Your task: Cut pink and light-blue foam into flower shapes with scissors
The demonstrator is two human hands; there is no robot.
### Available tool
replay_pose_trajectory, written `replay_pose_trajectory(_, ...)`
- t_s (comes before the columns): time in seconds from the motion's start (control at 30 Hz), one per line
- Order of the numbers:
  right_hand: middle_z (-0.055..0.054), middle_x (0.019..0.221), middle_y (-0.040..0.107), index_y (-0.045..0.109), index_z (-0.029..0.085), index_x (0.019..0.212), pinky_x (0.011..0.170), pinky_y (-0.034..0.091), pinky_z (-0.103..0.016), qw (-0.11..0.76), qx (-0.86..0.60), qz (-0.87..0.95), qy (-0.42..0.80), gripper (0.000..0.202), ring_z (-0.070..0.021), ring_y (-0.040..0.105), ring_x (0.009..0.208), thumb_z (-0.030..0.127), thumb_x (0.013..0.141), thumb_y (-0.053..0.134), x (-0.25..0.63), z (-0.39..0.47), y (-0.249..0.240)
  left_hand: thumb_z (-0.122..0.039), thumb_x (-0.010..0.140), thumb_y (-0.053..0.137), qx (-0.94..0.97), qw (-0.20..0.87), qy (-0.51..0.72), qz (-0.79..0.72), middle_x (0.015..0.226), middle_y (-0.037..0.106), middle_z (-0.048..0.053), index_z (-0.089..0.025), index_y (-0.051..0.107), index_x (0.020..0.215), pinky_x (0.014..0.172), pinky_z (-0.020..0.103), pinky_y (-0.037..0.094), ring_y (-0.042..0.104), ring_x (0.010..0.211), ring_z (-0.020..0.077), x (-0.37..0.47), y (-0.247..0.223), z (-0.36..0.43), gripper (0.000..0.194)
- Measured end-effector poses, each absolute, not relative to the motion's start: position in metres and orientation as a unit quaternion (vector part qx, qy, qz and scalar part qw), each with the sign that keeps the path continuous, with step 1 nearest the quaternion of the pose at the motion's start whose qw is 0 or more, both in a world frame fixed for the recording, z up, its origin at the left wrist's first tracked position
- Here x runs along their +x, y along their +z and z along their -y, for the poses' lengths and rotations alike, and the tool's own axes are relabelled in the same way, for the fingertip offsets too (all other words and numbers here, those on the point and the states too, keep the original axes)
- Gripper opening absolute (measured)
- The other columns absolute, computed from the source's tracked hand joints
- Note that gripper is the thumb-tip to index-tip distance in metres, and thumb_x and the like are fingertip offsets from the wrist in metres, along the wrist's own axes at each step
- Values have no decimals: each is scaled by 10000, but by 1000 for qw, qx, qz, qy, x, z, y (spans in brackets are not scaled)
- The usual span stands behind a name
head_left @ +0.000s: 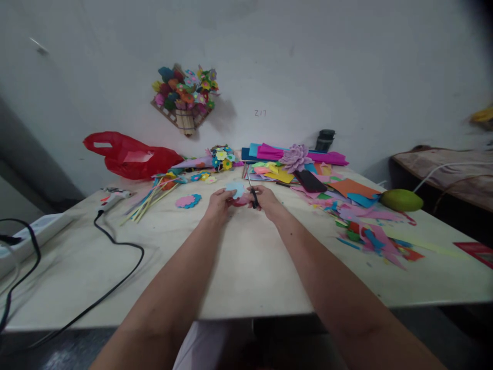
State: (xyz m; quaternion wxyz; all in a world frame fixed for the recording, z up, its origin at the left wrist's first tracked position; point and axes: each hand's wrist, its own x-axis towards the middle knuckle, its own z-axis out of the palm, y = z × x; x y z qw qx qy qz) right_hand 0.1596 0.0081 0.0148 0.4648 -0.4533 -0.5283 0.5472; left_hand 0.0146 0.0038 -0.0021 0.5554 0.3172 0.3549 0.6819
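Observation:
My left hand (221,200) is closed on a light blue flower cutout (235,190), which looks like paper or felt. Something pink shows beneath the blue piece, between the two hands. In my right hand (265,199) is a pair of scissors (253,197) with black handles, its blades pointing away from me. The fingers of that hand also come close to the pink piece; whether they touch it I cannot tell. On the table to the left lie a pink scalloped cutout and a blue one (195,200), overlapping.
Coloured scraps (375,239) spread over the right side, near a green fruit (401,200) and a black phone (310,181). At the back left sit a red plastic bag (131,156) and thin sticks (148,203). A glue gun (114,199) trails a black cord (127,244).

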Motion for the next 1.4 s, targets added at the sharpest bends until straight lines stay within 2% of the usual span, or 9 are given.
replay_pose_trajectory(0.1, 45, 502, 574, 574, 140, 952, 316, 210, -160, 449, -450, 543, 548, 184, -68, 517, 371, 160, 787, 656, 160, -7, 14, -78, 559, 758, 302, 552, 694, -350, 513, 505, -48, -160, 535, 595, 638, 261, 540, 566, 543, 104, 14, -2, -4, 240)
replay_pose_trajectory(0.23, 36, 522, 574, 577, 144, 870, 311, 215, -164, 427, -423, 576, 553, 140, -65, 513, 373, 244, 809, 654, 161, -4, 14, -59, 603, 703, 287, 550, 703, -347, 601, 592, -7, -145, 569, 623, 647, 255, 543, 590, 573, 104, 12, -4, -7, 161)
replay_pose_trajectory(0.4, 16, 543, 585, 543, 159, 763, 312, 258, -169, 397, -383, 623, 555, 258, -79, 525, 402, 394, 824, 629, 165, -5, 11, -49, 618, 685, 259, 550, 718, -338, 675, 641, 13, -155, 571, 637, 652, 252, 550, 635, 630, 125, 11, -5, -9, 157)
replay_pose_trajectory(0.53, -1, 587, 605, 556, 162, 756, 324, 296, -170, 356, -353, 665, 553, 332, -83, 537, 433, 482, 816, 623, 169, -6, 8, -48, 652, 652, 241, 554, 723, -335, 705, 670, 30, -150, 607, 685, 647, 250, 555, 664, 671, 142, 10, -3, -8, 116)
replay_pose_trajectory(0.67, -1, 599, 606, 595, 162, 838, 324, 308, -168, 312, -352, 688, 552, 339, -85, 535, 436, 496, 806, 637, 170, -5, 8, -52, 684, 622, 222, 552, 726, -346, 718, 677, 45, -131, 614, 715, 605, 220, 531, 662, 656, 134, 10, -2, -8, 85)
replay_pose_trajectory(0.83, 17, 574, 594, 608, 166, 978, 312, 297, -162, 287, -363, 696, 549, 324, -82, 513, 409, 461, 842, 610, 168, -1, 11, -57, 674, 629, 206, 559, 727, -341, 780, 690, 79, -128, 608, 754, 633, 238, 533, 670, 704, 159, 11, -3, -10, 109)
replay_pose_trajectory(1.03, 29, 562, 575, 603, 167, 996, 306, 290, -152, 280, -375, 695, 546, 281, -75, 508, 401, 418, 874, 576, 164, 1, 12, -34, 669, 623, 199, 569, 731, -319, 790, 694, 98, -123, 611, 747, 678, 251, 543, 683, 734, 178, 14, -3, -9, 119)
replay_pose_trajectory(1.17, 27, 573, 577, 599, 169, 974, 309, 285, -153, 284, -373, 692, 549, 264, -73, 510, 405, 414, 880, 569, 164, 0, 11, -29, 682, 605, 198, 574, 727, -322, 780, 697, 94, -124, 615, 756, 625, 236, 538, 680, 723, 174, 15, -1, -7, 121)
replay_pose_trajectory(1.4, 13, 598, 585, 586, 163, 958, 313, 284, -159, 294, -348, 694, 557, 327, -74, 508, 416, 479, 876, 561, 165, 1, 10, -17, 681, 592, 189, 574, 727, -325, 769, 686, 89, -125, 588, 708, 598, 223, 531, 671, 698, 160, 15, 0, -7, 112)
